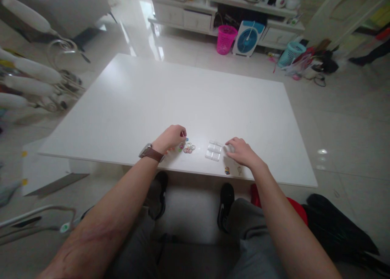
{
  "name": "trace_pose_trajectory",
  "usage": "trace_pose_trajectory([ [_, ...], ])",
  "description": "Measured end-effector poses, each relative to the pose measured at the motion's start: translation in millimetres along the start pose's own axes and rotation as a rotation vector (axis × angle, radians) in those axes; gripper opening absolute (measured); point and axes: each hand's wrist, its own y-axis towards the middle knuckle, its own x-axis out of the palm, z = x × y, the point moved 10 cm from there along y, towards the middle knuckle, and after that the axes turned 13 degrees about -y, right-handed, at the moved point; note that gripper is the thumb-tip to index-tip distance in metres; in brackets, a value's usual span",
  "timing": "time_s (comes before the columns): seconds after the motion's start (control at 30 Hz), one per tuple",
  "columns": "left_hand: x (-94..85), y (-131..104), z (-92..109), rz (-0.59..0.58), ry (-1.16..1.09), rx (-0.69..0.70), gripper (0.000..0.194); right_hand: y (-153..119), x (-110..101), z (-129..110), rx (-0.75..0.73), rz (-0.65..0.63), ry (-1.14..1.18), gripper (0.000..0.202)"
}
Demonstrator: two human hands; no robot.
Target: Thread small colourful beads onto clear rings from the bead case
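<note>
My left hand [173, 136] is closed, with its fingers curled down over a small group of bright pieces. A tiny blue piece [187, 139] shows by its fingertips; whether it is gripped or lies on the table is unclear. Close to that hand lie several small rings [189, 148], some metallic and some pinkish, and small orange pieces [171, 149] partly hidden by the wrist. To the right is a clear plastic compartment box [213, 150]. My right hand [239, 151] is open beside the box's right side, fingers apart. Below it lie a small yellow-and-blue figure [227, 171] and a pale little piece [239, 170].
The white table [195, 96] reaches away from me, its near edge just in front of my legs. Beyond it on the floor stand a pink basket [226, 40], a blue fan [247, 39] and a light-blue basket [291, 53]. White-padded metal equipment [33, 73] is at left.
</note>
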Motion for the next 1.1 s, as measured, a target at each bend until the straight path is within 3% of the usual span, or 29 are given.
trace_pose_trajectory([
  [0.33,-1.5,0.9,-6.2,0.046,0.021,-0.01,0.017,-2.2,-5.9,-3.9,-0.009,0.03,0.006,0.032],
  [0.63,-0.8,5.1,-3.0,0.006,-0.051,-0.033,0.025,-2.5,-8.1,-4.0,-0.008,0.04,0.009,0.03],
  [0.83,5.5,2.4,9.1,-0.06,-0.391,-0.031,0.026,-2.2,-19.2,-5.3,0.018,0.109,0.069,0.024],
  [1.1,38.4,-6.5,44.7,-0.251,-1.005,-0.046,0.018,-10.5,-74.7,-43.1,-0.116,0.447,0.372,0.009],
])
